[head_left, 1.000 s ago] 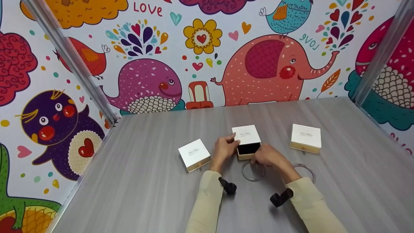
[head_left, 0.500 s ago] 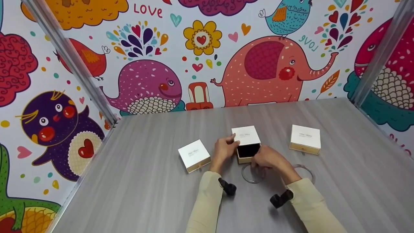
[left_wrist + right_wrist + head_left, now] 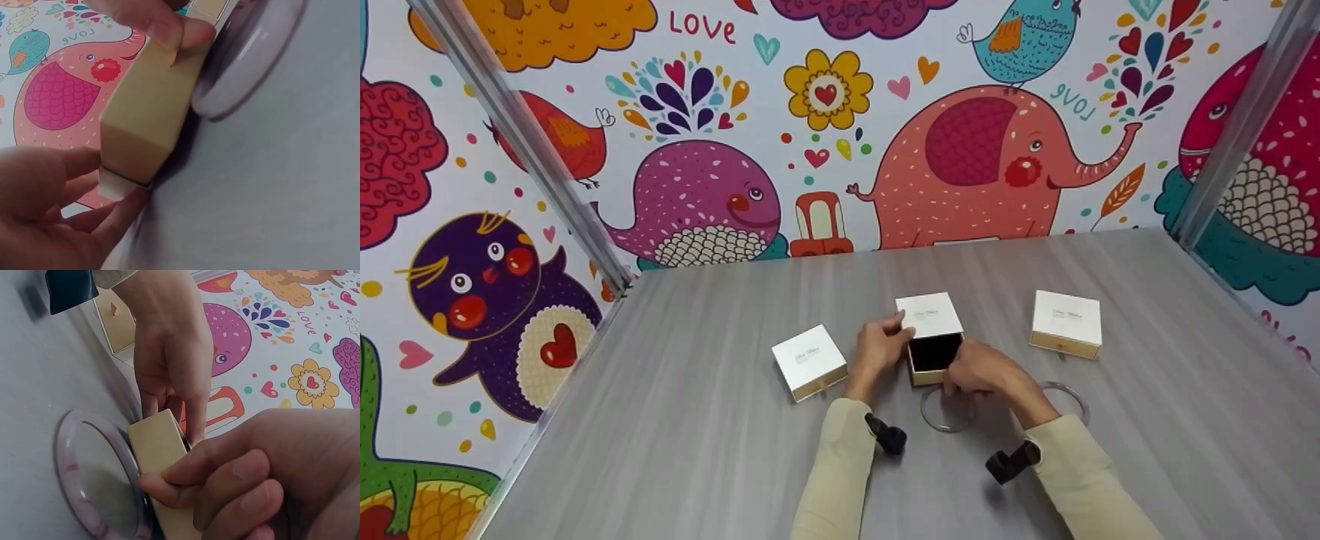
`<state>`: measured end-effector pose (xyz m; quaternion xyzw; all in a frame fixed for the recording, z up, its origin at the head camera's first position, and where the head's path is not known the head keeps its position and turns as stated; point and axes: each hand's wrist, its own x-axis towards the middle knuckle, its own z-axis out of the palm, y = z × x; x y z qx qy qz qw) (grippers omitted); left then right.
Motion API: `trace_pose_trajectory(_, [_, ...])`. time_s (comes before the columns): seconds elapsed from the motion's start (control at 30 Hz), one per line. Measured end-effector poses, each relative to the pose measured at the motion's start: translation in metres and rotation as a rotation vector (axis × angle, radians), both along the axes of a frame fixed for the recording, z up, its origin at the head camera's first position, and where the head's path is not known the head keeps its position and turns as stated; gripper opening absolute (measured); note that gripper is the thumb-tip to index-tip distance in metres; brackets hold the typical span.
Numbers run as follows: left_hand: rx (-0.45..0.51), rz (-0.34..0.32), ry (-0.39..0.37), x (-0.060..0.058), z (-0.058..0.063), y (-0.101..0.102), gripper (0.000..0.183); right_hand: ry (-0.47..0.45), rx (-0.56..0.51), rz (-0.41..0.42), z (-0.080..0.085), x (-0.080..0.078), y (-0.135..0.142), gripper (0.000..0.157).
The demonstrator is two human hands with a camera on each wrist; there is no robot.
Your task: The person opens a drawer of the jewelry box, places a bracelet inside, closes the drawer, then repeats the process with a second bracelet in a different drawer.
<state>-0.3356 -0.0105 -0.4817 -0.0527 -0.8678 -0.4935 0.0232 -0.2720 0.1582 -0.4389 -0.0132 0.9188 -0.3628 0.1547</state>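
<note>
right hand pinches the tab of the partly-out drawer; left hand clamps its fingers on the middle box, in from the table's far edge. a bangle lies by the drawer's front, another bangle rightward; closed boxes sit toward the side edges.

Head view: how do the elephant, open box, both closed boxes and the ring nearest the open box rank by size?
Elephant
Open box
Left box and right box: too alike to rank
Ring, partly hidden
</note>
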Motion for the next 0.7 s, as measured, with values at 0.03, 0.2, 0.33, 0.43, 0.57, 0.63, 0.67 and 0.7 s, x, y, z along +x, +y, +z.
trace_pose_trajectory(0.03, [-0.003,-0.001,0.002,0.0,-0.0002,-0.0001,0.037,-0.003,-0.001,0.006,0.0002,0.0002,0.0005,0.007])
trace_pose_trajectory(0.2, [0.008,0.002,0.012,-0.0004,-0.0012,0.0003,0.037,-0.015,-0.008,0.005,0.0019,0.002,0.0024,0.011])
trace_pose_trajectory(0.33, [0.015,-0.001,0.005,-0.0009,-0.0013,0.0006,0.037,-0.023,-0.008,0.005,0.0029,0.0026,0.0029,0.012])
trace_pose_trajectory(0.43, [0.017,-0.004,-0.002,-0.0011,-0.0005,0.0008,0.037,-0.03,-0.002,0.002,0.0034,0.0024,0.0032,0.012])
trace_pose_trajectory(0.57, [0.012,-0.002,-0.007,-0.0011,-0.0005,0.0013,0.037,-0.033,-0.005,0.009,0.0038,0.003,0.0039,0.011])
trace_pose_trajectory(0.63, [0.006,-0.002,-0.012,-0.0012,-0.0011,0.0013,0.037,-0.035,-0.011,0.024,0.0046,0.0039,0.0045,0.011])
trace_pose_trajectory(0.67, [0.005,-0.003,-0.016,-0.0013,-0.0012,0.0013,0.037,-0.035,-0.009,0.035,0.0053,0.0045,0.0049,0.012])
trace_pose_trajectory(0.7, [0.005,-0.004,-0.018,-0.0013,-0.0012,0.0012,0.037,-0.04,-0.003,0.043,0.0062,0.005,0.0054,0.014])
